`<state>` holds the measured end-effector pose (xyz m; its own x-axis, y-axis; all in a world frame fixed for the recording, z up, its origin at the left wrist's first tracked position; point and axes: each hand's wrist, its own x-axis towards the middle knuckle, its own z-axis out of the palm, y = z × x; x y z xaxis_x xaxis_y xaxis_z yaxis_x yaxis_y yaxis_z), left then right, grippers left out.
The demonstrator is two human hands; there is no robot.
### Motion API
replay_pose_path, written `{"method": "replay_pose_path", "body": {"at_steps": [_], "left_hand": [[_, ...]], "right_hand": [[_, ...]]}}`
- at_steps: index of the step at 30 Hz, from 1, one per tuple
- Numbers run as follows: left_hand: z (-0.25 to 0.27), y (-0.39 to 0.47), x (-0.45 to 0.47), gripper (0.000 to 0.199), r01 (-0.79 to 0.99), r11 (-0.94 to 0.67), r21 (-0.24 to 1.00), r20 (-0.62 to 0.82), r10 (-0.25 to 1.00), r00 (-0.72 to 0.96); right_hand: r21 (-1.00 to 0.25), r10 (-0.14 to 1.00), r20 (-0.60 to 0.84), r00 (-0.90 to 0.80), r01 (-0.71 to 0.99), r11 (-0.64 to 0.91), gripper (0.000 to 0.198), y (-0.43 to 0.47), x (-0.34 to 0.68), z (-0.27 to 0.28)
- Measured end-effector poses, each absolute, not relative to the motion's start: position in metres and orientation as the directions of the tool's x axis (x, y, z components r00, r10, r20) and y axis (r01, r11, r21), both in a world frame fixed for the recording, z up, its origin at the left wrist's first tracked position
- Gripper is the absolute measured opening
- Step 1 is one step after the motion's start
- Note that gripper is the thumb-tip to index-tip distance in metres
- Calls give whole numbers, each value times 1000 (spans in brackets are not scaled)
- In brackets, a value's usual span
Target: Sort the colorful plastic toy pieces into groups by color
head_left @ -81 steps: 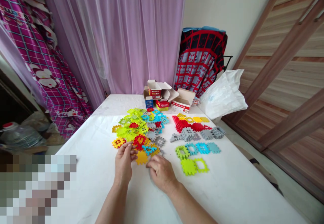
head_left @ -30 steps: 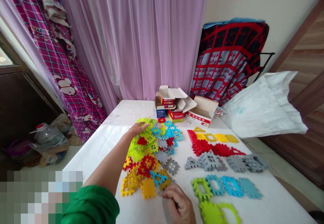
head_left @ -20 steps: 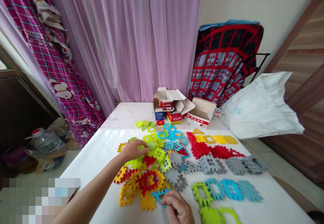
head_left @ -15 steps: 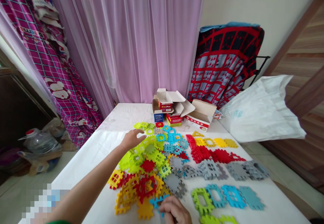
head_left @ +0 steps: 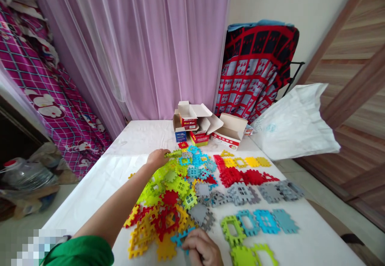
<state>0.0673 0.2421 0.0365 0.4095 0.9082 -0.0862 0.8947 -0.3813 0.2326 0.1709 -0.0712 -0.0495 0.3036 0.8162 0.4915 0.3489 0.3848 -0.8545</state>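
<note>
My left hand [head_left: 158,159] reaches to the far left end of a heap of plastic interlocking building panels. Its fingers are closed on the edge of a lime green panel [head_left: 173,154]; the thumb is hidden. My right hand [head_left: 203,248] is low at the near edge of the heap, fingers curled in around the end of a blue panel [head_left: 179,238]. Yellow panels [head_left: 138,244] and a red panel [head_left: 167,224] lie just left of it. More lime green panels [head_left: 153,188] spread below my left hand.
On the right, panels lie grouped by colour: red [head_left: 231,176], grey [head_left: 240,194], yellow [head_left: 252,162], and blue [head_left: 267,221] beside green [head_left: 233,232]. Opened cardboard boxes [head_left: 230,131] stand at the back of the white-covered table [head_left: 96,186]. A white bag [head_left: 296,123] is at the right edge.
My left hand has closed at the green panels, and the top green pieces there have shifted. My right hand stays curled by the blue panel. The view has swung slightly right.
</note>
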Motion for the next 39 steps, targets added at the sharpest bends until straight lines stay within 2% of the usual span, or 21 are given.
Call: {"method": "replay_pose_path", "body": {"at_steps": [3,9,12,14,15,17,19,22,24,28,30,35,39], "left_hand": [[38,216,56,39,870,-413,271,-68,893,445],[37,168,36,38,807,-437,397,-34,872,489],[44,156,27,34,763,-467,448,-20,847,531],[49,153,18,37,752,-471,462,-12,844,536],[52,154,11,40,756,-464,462,-10,850,527],[55,154,-3,45,780,-436,450,-7,871,491],[55,152,-19,58,832,-377,407,-31,905,425],[50,145,-35,80,909,-277,311,-113,939,325],[46,140,-35,84,914,-267,304,-121,941,315],[39,139,-16,82,880,-300,368,-67,936,346],[38,141,-8,78,870,-306,387,-53,934,352],[44,127,-5,49,820,-340,460,5,925,381],[56,92,4,53,765,-407,499,79,900,428]], "right_hand": [[-852,820,497,284,338,400,28,-70,171,-44],[-841,815,514,269,344,417,28,-80,171,-32],[-814,803,545,240,381,438,27,-68,186,-1],[-786,828,532,178,468,404,25,-38,205,31],[-781,865,475,162,530,329,25,-16,216,48],[-716,950,262,172,695,71,28,33,235,74],[-520,985,-7,173,841,-151,27,80,244,86],[-428,975,-151,163,878,-213,26,121,232,80],[-410,972,-179,153,887,-215,37,129,212,68],[-403,974,-193,119,895,-189,57,127,175,56],[-420,977,-200,75,894,-155,55,127,165,56],[-536,974,-185,-132,844,13,39,114,161,65],[-616,965,-101,-243,776,131,43,83,173,72]]}}
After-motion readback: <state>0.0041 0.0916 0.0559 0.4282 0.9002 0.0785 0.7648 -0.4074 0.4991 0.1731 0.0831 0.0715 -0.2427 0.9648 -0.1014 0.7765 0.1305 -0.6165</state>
